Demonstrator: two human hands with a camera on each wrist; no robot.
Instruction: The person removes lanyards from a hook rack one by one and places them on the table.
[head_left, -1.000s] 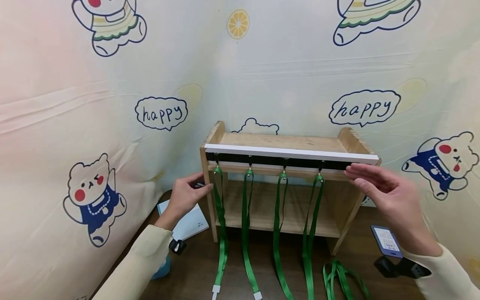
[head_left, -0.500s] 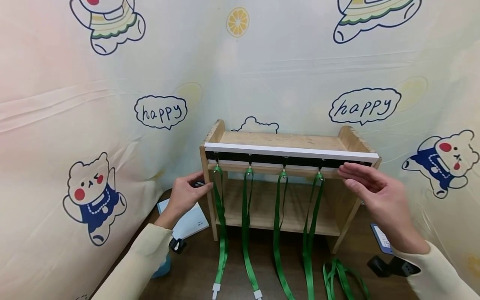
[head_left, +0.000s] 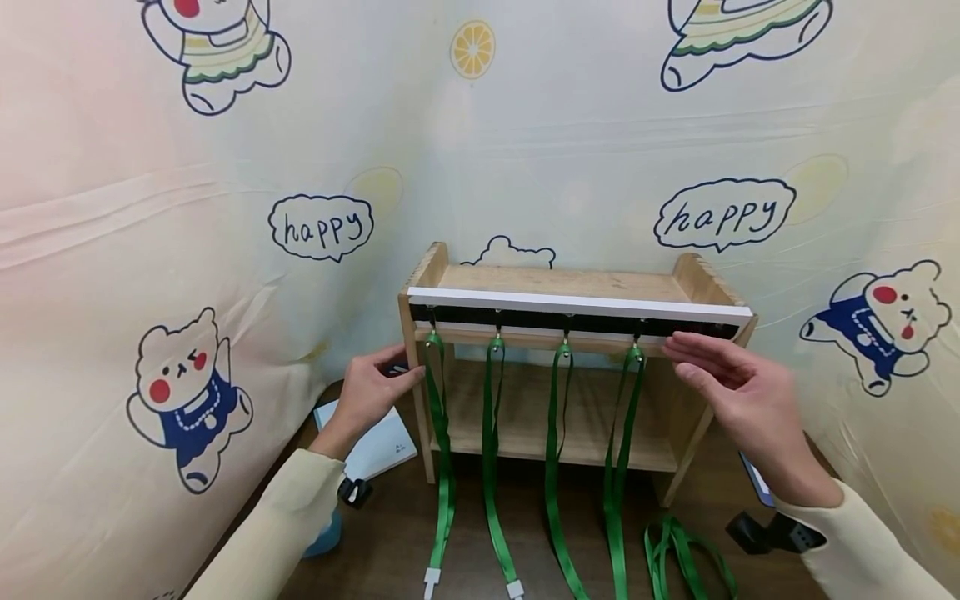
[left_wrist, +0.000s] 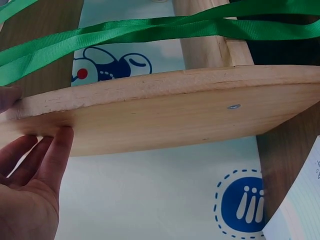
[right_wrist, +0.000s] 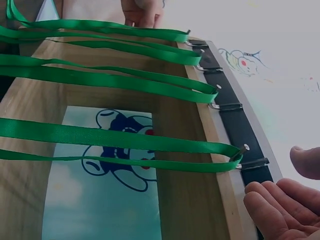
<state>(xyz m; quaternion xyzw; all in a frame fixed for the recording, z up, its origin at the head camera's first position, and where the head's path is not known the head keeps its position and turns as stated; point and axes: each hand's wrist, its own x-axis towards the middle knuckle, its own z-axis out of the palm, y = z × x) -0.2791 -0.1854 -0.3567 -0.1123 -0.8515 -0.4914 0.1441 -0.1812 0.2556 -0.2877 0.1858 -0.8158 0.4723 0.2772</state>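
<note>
My left hand [head_left: 372,393] grips the left side panel [left_wrist: 150,130] of a small wooden shelf [head_left: 570,283], thumb at its front edge and fingers against its outer face. Across the shelf's upper front runs a black-and-white hook rail [head_left: 585,302]. Several green lanyards [head_left: 442,450] hang from its hooks, a few ending in white clips [head_left: 432,577] near the bottom of the head view. My right hand [head_left: 738,400] is held with fingers extended at the rail's right end, beside the rightmost hanging lanyard [right_wrist: 190,145]. Nothing is in that hand.
Below the shelf's right side, a loose green lanyard [head_left: 678,550] lies looped on the brown table. A white booklet [head_left: 378,446] and a blue object [head_left: 324,537] are at the left. Partly behind my right wrist is a blue-edged card [head_left: 756,482]. Printed cloth [head_left: 570,150] hangs behind.
My right hand has shifted a little left along the rail, and its wrist now covers more of the blue-edged card. The left hand stays on the side panel.
</note>
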